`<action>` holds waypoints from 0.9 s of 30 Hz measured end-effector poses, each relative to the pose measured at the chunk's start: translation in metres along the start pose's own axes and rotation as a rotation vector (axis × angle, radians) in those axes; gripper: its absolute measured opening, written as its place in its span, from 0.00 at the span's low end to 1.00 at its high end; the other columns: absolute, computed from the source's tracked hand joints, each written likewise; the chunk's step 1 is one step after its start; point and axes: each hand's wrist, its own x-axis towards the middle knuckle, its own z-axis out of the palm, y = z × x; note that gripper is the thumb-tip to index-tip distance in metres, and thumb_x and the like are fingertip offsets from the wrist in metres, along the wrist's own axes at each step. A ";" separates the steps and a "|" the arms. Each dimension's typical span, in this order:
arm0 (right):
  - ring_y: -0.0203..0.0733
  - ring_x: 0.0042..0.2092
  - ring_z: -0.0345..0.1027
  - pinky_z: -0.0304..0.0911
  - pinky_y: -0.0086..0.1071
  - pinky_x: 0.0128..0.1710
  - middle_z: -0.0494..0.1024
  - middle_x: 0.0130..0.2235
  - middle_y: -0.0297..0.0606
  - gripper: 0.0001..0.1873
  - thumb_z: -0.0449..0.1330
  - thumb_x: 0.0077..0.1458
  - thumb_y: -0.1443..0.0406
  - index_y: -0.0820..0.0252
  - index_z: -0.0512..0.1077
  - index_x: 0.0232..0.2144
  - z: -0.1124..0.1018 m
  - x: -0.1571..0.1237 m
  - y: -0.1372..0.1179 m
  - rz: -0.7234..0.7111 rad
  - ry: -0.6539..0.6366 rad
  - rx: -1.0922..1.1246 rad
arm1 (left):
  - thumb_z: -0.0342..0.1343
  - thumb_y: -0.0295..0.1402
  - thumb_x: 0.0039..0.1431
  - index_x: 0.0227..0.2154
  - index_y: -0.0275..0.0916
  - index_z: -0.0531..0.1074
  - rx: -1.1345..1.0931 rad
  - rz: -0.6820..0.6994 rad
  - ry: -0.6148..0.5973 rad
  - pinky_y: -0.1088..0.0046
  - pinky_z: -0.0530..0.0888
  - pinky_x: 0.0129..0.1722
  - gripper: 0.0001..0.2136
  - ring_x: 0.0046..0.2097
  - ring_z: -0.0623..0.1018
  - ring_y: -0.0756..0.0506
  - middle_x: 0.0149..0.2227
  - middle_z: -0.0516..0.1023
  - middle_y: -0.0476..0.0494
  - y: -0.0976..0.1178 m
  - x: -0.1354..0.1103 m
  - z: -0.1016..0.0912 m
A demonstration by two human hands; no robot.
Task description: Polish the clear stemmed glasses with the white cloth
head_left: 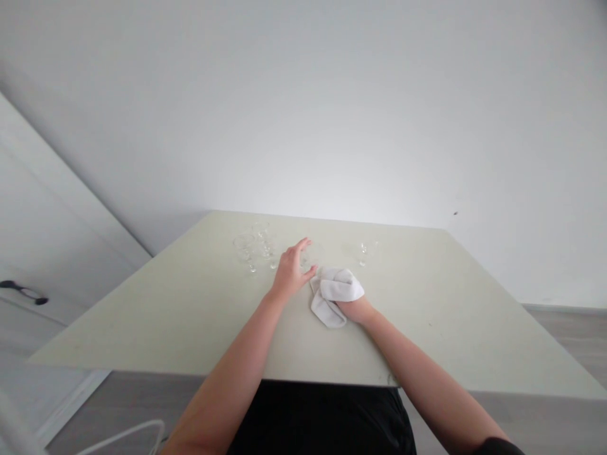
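My left hand point(293, 268) reaches forward over the pale table point(190, 316), its fingers curved around a clear glass point(312, 255) that is hard to make out. Covering most of my right hand point(355, 308) is a white cloth point(334, 292) that the hand grips, resting on the table just right of the left hand. Several clear stemmed glasses point(253, 249) stand in a group to the left of my left hand. One more clear glass point(363, 251) stands alone beyond the cloth.
A white wall point(332, 114) rises behind the table. At the left stands a white cabinet with a dark handle point(23, 292). A white cable point(128, 433) lies on the grey floor at the lower left.
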 end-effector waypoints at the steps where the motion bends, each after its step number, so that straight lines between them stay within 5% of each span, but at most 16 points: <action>1: 0.47 0.43 0.75 0.72 0.42 0.46 0.80 0.40 0.43 0.18 0.57 0.60 0.51 0.56 0.78 0.40 0.000 0.001 -0.003 -0.019 -0.003 0.005 | 0.61 0.32 0.54 0.61 0.39 0.58 0.014 0.020 -0.012 0.60 0.67 0.57 0.32 0.55 0.73 0.41 0.57 0.71 0.36 0.004 -0.001 0.000; 6: 0.49 0.48 0.73 0.68 0.45 0.54 0.80 0.43 0.42 0.19 0.58 0.58 0.51 0.55 0.76 0.43 0.002 -0.004 -0.002 -0.109 -0.034 -0.050 | 0.61 0.35 0.54 0.59 0.41 0.64 0.015 0.163 -0.212 0.59 0.65 0.59 0.28 0.58 0.71 0.39 0.57 0.73 0.37 0.021 -0.004 0.000; 9: 0.48 0.47 0.73 0.65 0.45 0.56 0.80 0.40 0.43 0.24 0.50 0.63 0.48 0.58 0.77 0.39 0.001 -0.011 0.009 -0.084 -0.016 -0.082 | 0.59 0.39 0.57 0.60 0.41 0.62 -0.083 0.204 -0.238 0.61 0.66 0.59 0.28 0.57 0.72 0.40 0.57 0.73 0.37 0.025 -0.007 0.004; 16: 0.46 0.45 0.73 0.65 0.40 0.54 0.80 0.40 0.43 0.28 0.44 0.66 0.48 0.60 0.76 0.41 0.001 -0.015 0.009 -0.052 -0.032 -0.037 | 0.59 0.40 0.57 0.61 0.45 0.59 -0.238 0.017 -0.253 0.70 0.75 0.46 0.30 0.45 0.78 0.48 0.59 0.69 0.39 0.022 -0.008 0.006; 22: 0.43 0.37 0.72 0.68 0.36 0.44 0.80 0.34 0.39 0.20 0.52 0.63 0.52 0.59 0.76 0.32 0.001 -0.011 0.008 0.031 0.083 -0.132 | 0.60 0.28 0.48 0.60 0.48 0.62 -0.318 0.050 -0.399 0.73 0.76 0.41 0.34 0.38 0.76 0.50 0.55 0.72 0.43 0.028 -0.008 -0.003; 27: 0.41 0.34 0.73 0.70 0.32 0.36 0.80 0.34 0.38 0.17 0.65 0.52 0.53 0.61 0.75 0.36 0.000 -0.005 0.006 0.141 0.103 0.123 | 0.61 0.29 0.48 0.61 0.50 0.65 -0.316 0.097 -0.460 0.71 0.76 0.45 0.33 0.41 0.77 0.47 0.55 0.71 0.42 0.031 -0.007 -0.007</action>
